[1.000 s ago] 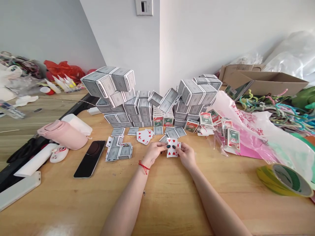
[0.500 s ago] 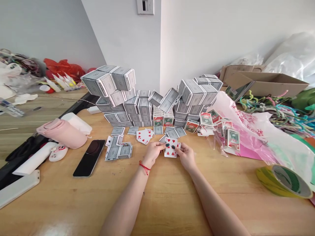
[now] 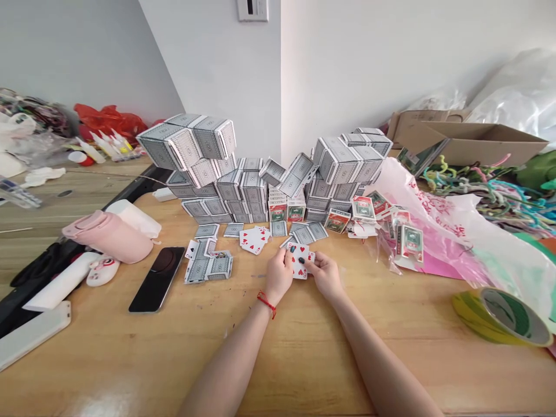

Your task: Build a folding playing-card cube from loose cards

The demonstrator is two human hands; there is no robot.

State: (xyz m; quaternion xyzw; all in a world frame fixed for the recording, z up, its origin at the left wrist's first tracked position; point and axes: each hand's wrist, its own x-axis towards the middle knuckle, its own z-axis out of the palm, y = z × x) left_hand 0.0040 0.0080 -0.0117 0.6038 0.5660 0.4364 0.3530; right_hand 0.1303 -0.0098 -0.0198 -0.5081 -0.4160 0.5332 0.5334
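Observation:
Just above the table, my left hand [image 3: 280, 272] and my right hand [image 3: 325, 274] pinch playing cards [image 3: 300, 267] from either side. A six of hearts faces up, and the corner of a five shows behind it at the right. My thumbs lie on the card face; most fingers are hidden underneath. Beyond my hands lie loose face-down cards [image 3: 309, 233] and a small face-up group of red cards [image 3: 254, 238]. To the left sits a partly joined piece of folded cards [image 3: 208, 265] with a two of spades at its edge.
Blocks of folded cards [image 3: 208, 139] stack up at the back left, more blocks [image 3: 343, 159] at the back right. Boxed card decks [image 3: 409, 243] lie on plastic wrapping at right. A phone [image 3: 157, 279], a pink bottle [image 3: 110, 234] and a tape roll [image 3: 501, 315] also rest here.
My left hand has turned and shifted slightly right, its fingers more curled around the cards' left edge. The cards have tilted slightly. My right hand stays nearly in place.

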